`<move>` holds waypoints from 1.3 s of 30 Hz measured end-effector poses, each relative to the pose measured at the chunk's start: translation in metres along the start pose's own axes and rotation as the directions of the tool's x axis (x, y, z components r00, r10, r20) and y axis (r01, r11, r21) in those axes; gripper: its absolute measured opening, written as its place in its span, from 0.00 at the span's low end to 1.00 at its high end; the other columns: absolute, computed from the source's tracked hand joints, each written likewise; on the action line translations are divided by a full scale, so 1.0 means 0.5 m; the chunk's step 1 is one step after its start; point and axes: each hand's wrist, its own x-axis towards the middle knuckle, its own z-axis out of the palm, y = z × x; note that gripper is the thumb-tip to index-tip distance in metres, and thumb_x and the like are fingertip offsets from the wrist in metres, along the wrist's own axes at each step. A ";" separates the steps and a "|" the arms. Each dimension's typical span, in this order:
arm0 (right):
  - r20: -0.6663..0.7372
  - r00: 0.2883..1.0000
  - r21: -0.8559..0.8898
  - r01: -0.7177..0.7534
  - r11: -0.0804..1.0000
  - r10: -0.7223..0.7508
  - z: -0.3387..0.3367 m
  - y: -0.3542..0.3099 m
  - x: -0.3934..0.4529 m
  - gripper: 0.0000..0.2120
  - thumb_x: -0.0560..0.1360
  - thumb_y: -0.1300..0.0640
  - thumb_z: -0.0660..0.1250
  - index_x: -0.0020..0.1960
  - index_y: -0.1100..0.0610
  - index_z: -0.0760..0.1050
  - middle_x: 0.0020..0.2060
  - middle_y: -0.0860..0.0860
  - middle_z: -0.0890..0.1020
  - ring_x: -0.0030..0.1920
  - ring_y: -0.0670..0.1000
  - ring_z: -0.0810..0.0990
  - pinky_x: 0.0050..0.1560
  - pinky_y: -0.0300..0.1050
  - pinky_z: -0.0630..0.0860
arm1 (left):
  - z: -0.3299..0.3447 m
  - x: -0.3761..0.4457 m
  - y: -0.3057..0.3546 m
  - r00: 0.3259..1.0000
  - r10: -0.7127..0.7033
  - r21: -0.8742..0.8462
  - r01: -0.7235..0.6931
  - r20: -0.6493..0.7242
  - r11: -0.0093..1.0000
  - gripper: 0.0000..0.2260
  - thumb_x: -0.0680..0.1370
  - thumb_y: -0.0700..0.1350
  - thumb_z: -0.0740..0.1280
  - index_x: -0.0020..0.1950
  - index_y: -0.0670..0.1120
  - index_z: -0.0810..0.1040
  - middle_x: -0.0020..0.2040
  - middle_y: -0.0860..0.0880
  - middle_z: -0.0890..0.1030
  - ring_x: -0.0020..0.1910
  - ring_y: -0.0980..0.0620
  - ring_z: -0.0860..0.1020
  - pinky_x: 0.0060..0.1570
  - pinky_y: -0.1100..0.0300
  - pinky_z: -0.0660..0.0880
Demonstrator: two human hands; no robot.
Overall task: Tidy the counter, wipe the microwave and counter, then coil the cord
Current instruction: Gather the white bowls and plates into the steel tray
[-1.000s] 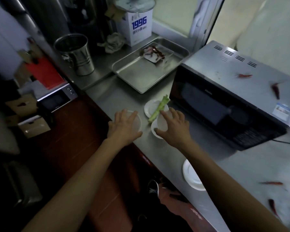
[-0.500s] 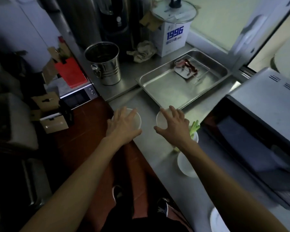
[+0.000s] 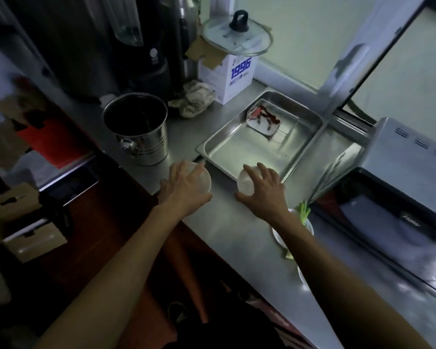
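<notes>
My left hand (image 3: 184, 187) grips a small white round dish (image 3: 205, 181) from above, near the counter's front edge. A second white dish (image 3: 244, 182) is held the same way by my right hand (image 3: 264, 195), at the near rim of the steel tray (image 3: 239, 149). The tray holds a clear container with red chillies (image 3: 263, 120). Behind my right wrist a white plate (image 3: 307, 226) carries a green stalk (image 3: 303, 210). The microwave (image 3: 400, 212) stands at the right on the steel counter (image 3: 227, 233).
A steel bucket (image 3: 139, 129) stands left of the tray. Behind it lie a crumpled rag (image 3: 194, 98) and a white box marked 1996 (image 3: 233, 74) with a glass lid (image 3: 237, 39) on top. Dark tall appliances fill the back left. Another white plate (image 3: 303, 275) shows under my right forearm.
Both hands have carried their white dishes away from the microwave toward the steel tray. My view has swung left, so the microwave now sits at the right edge.
</notes>
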 end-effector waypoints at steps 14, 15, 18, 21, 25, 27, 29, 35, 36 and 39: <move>-0.062 0.968 0.069 -0.239 0.968 0.244 0.047 0.079 0.194 0.41 0.70 0.33 0.69 0.78 0.42 0.58 0.78 0.51 0.59 0.76 0.60 0.57 0.71 0.65 0.62 | 0.003 0.311 0.067 0.954 0.269 0.122 -0.285 0.130 0.951 0.41 0.71 0.65 0.68 0.79 0.61 0.53 0.79 0.49 0.51 0.77 0.44 0.49 0.69 0.38 0.62; -0.059 0.966 0.072 -0.249 0.966 0.254 0.051 0.085 0.212 0.41 0.71 0.33 0.69 0.78 0.42 0.58 0.78 0.51 0.59 0.76 0.60 0.57 0.71 0.65 0.62 | 0.002 0.334 0.074 0.950 0.277 0.125 -0.295 0.141 0.947 0.41 0.71 0.65 0.69 0.79 0.61 0.53 0.79 0.49 0.51 0.77 0.45 0.49 0.69 0.39 0.62; -0.013 0.961 0.063 -0.276 0.959 0.278 0.059 0.100 0.260 0.41 0.71 0.33 0.68 0.78 0.42 0.56 0.79 0.52 0.57 0.77 0.59 0.54 0.71 0.66 0.61 | 0.001 0.395 0.089 0.941 0.302 0.136 -0.323 0.155 0.937 0.40 0.71 0.64 0.69 0.79 0.61 0.53 0.78 0.48 0.52 0.77 0.45 0.49 0.69 0.39 0.61; 0.024 0.952 0.051 -0.308 0.950 0.307 0.070 0.113 0.299 0.41 0.71 0.33 0.67 0.78 0.41 0.54 0.79 0.52 0.55 0.77 0.59 0.53 0.71 0.66 0.61 | 0.010 0.454 0.104 0.933 0.305 0.141 -0.334 0.192 0.932 0.41 0.72 0.65 0.69 0.79 0.61 0.51 0.80 0.49 0.51 0.78 0.44 0.48 0.71 0.37 0.59; 0.036 0.936 0.049 -0.350 0.935 0.349 0.090 0.127 0.363 0.41 0.72 0.33 0.67 0.79 0.42 0.53 0.79 0.52 0.54 0.78 0.59 0.52 0.71 0.65 0.60 | 0.010 0.546 0.130 0.930 0.305 0.111 -0.332 0.204 0.937 0.41 0.72 0.65 0.69 0.79 0.61 0.51 0.79 0.49 0.51 0.78 0.43 0.49 0.70 0.36 0.60; 0.039 0.935 0.025 -0.354 0.935 0.353 0.097 0.129 0.399 0.41 0.73 0.34 0.67 0.79 0.42 0.53 0.79 0.53 0.54 0.78 0.59 0.52 0.71 0.64 0.60 | 0.008 0.591 0.142 0.929 0.315 0.081 -0.336 0.196 0.938 0.41 0.72 0.64 0.70 0.78 0.60 0.52 0.79 0.50 0.52 0.77 0.43 0.50 0.70 0.37 0.61; 0.045 0.928 0.030 -0.370 0.928 0.369 0.105 0.127 0.431 0.41 0.73 0.34 0.67 0.79 0.43 0.53 0.79 0.53 0.53 0.78 0.60 0.51 0.72 0.64 0.59 | 0.013 0.625 0.151 0.922 0.335 0.057 -0.352 0.196 0.934 0.41 0.71 0.64 0.71 0.78 0.60 0.54 0.78 0.51 0.54 0.76 0.43 0.52 0.69 0.37 0.63; 0.082 0.926 0.020 -0.372 0.928 0.370 0.134 0.128 0.539 0.41 0.73 0.34 0.67 0.79 0.43 0.52 0.80 0.53 0.50 0.79 0.61 0.48 0.73 0.65 0.57 | 0.038 0.689 0.146 0.918 0.340 0.036 -0.354 0.202 0.934 0.42 0.70 0.63 0.72 0.78 0.60 0.54 0.77 0.51 0.54 0.76 0.43 0.53 0.69 0.37 0.64; 0.094 0.924 0.022 -0.373 0.928 0.370 0.137 0.130 0.557 0.41 0.73 0.34 0.67 0.79 0.43 0.52 0.80 0.52 0.50 0.79 0.61 0.47 0.73 0.65 0.56 | 0.039 0.698 0.143 0.921 0.333 0.033 -0.346 0.202 0.938 0.42 0.70 0.63 0.72 0.78 0.60 0.54 0.78 0.50 0.54 0.76 0.44 0.52 0.69 0.38 0.63; 0.109 0.926 0.014 -0.366 0.931 0.362 0.146 0.136 0.602 0.41 0.73 0.35 0.68 0.79 0.43 0.52 0.80 0.52 0.50 0.79 0.61 0.47 0.73 0.66 0.57 | 0.046 0.722 0.136 0.924 0.322 0.034 -0.335 0.204 0.941 0.42 0.70 0.64 0.72 0.78 0.60 0.54 0.79 0.49 0.54 0.77 0.43 0.51 0.69 0.36 0.63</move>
